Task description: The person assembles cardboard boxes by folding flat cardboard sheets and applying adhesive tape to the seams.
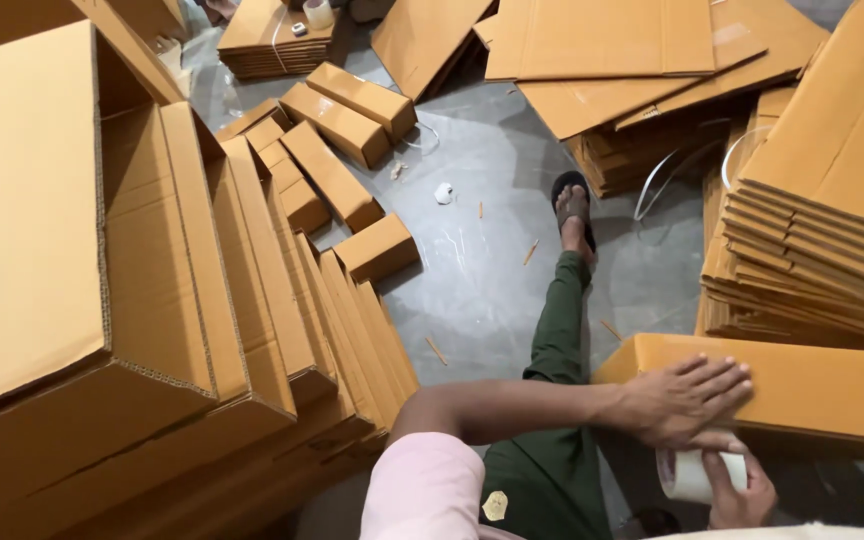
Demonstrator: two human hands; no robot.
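Note:
My left hand (680, 398) lies flat, fingers spread, on top of a long brown cardboard box (822, 385) at the lower right. Just below it, my right hand (737, 490) grips a pale roll of tape (692, 474) held against the box's near side. My left arm in a pink sleeve (422, 490) crosses the frame from the bottom centre. My leg in green trousers (557, 400) stretches forward over the grey floor, foot in a dark sandal (573, 205).
A row of open cardboard boxes (152, 300) stands packed at the left. Closed small boxes (337, 150) lie beyond them. Stacks of flat cardboard sheets (812, 220) fill the right and the back (632, 60). Another tape roll (318, 12) rests on a far stack.

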